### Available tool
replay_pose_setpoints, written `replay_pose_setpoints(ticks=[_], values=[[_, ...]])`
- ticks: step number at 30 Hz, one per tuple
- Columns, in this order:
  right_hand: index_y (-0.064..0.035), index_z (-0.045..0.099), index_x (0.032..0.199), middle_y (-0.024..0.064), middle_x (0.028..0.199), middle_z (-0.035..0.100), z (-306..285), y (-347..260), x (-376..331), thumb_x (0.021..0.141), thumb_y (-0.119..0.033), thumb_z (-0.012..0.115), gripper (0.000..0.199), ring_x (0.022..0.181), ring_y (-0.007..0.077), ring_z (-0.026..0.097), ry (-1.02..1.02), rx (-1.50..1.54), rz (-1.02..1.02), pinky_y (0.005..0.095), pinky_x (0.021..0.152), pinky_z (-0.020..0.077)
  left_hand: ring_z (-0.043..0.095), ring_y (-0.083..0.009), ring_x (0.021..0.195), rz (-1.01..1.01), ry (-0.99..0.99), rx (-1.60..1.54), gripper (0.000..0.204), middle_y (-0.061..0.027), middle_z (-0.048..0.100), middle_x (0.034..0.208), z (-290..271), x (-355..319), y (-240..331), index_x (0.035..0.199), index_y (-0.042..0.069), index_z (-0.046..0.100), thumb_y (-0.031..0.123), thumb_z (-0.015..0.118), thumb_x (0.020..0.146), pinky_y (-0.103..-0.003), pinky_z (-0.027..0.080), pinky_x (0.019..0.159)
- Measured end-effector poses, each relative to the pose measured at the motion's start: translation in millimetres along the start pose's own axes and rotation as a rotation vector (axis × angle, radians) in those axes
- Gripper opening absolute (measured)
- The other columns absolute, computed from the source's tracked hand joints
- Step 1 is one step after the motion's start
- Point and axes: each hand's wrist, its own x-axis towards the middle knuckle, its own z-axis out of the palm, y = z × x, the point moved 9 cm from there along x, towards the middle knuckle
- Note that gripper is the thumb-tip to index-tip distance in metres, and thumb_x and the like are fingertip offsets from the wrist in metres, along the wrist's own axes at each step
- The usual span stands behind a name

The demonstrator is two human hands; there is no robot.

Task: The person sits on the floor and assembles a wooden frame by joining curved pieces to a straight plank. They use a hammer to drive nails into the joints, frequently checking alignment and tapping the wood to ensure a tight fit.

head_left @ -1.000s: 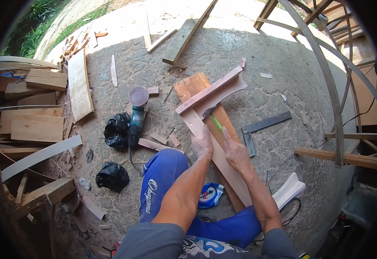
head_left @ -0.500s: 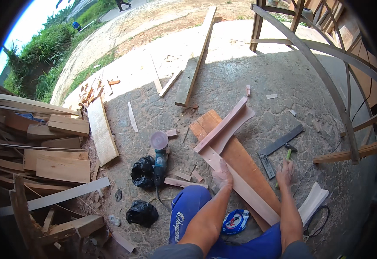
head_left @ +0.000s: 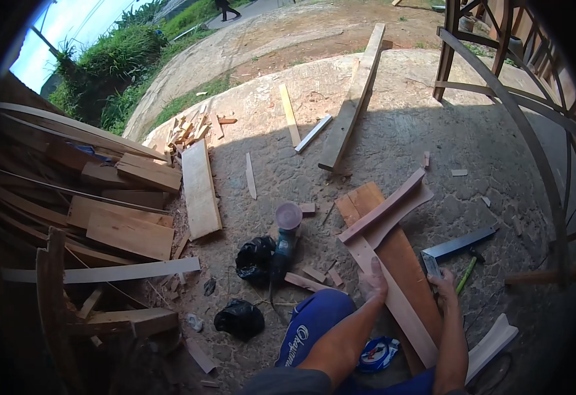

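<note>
My left hand [head_left: 373, 284] is closed over the edge of a long pale pink plank [head_left: 403, 316]. This plank meets a pinkish wooden piece with a curved flange [head_left: 388, 212] at its far end. Both rest across a wider orange-brown board [head_left: 400, 253]. To the right, my right hand [head_left: 443, 288] is closed on the stock of a try square [head_left: 462, 242], whose metal blade points away to the right. Beside that hand a hammer [head_left: 467, 273] with a green handle and dark head lies on the ground.
An angle grinder [head_left: 284, 240] stands among black plastic bags [head_left: 240, 318] left of my knee. A blue-and-white round pack [head_left: 377, 354] lies between my legs. Stacked timber [head_left: 130, 234] fills the left side. A curved wooden frame [head_left: 508, 99] stands at the right; a long beam [head_left: 354, 99] lies ahead.
My right hand has left the hammer, now lying on the ground, and taken hold of the try square. My left hand stays on the plank. The whole view has shifted.
</note>
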Motion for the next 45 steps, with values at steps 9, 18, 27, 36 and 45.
replay_pose_setpoints(ticks=[9,18,27,36,45], values=[[-0.0029,0.051,0.130,0.0019,0.109,0.064,90.6,-60.0,13.8,0.094,-0.010,0.067,0.040,0.096,0.0080,0.059,-0.121,0.425,-0.232,0.0241,0.085,0.0473,0.063,-0.0450,0.114,-0.024,0.001,0.030,0.074,-0.0275,0.067,0.118,1.5,1.6,-6.9,0.124,-0.005,0.057,0.062,0.058,0.093,-0.049,0.047,0.097],[0.0034,0.050,0.144,0.0071,0.128,0.064,174.2,-104.4,-1.9,0.097,-0.001,0.055,0.048,0.113,0.0121,0.060,-0.388,0.259,-0.218,0.0259,0.101,0.0461,0.063,-0.0400,0.112,0.172,-0.007,-0.045,0.065,-0.0257,0.066,0.119,9.5,11.8,-5.5,0.126,-0.009,0.055,0.051,0.056,0.100,-0.044,0.047,0.097],[0.0025,0.053,0.143,0.0081,0.125,0.067,182.4,-97.7,8.6,0.094,0.000,0.055,0.048,0.110,0.0125,0.061,-0.408,0.230,-0.220,0.0260,0.099,0.0475,0.065,-0.0356,0.113,0.092,-0.090,-0.106,0.062,-0.0226,0.067,0.123,12.0,7.8,0.4,0.130,-0.006,0.055,0.043,0.067,0.094,-0.042,0.048,0.097],[0.0020,0.054,0.142,0.0102,0.126,0.068,185.5,-89.9,21.1,0.093,0.001,0.056,0.049,0.112,0.0141,0.062,-0.369,0.215,-0.186,0.0266,0.101,0.0470,0.064,-0.0362,0.115,0.072,-0.099,-0.115,0.069,-0.0219,0.066,0.124,11.5,7.8,4.4,0.131,-0.002,0.054,0.046,0.076,0.086,-0.043,0.048,0.097],[0.0025,0.049,0.146,0.0118,0.139,0.060,186.1,-93.5,18.5,0.093,0.003,0.057,0.053,0.124,0.0160,0.057,-0.392,0.213,-0.189,0.0286,0.109,0.0431,0.065,-0.0382,0.113,0.033,-0.088,-0.076,0.072,-0.0227,0.067,0.123,9.6,7.4,3.8,0.130,-0.002,0.055,0.051,0.075,0.084,-0.046,0.049,0.096]])
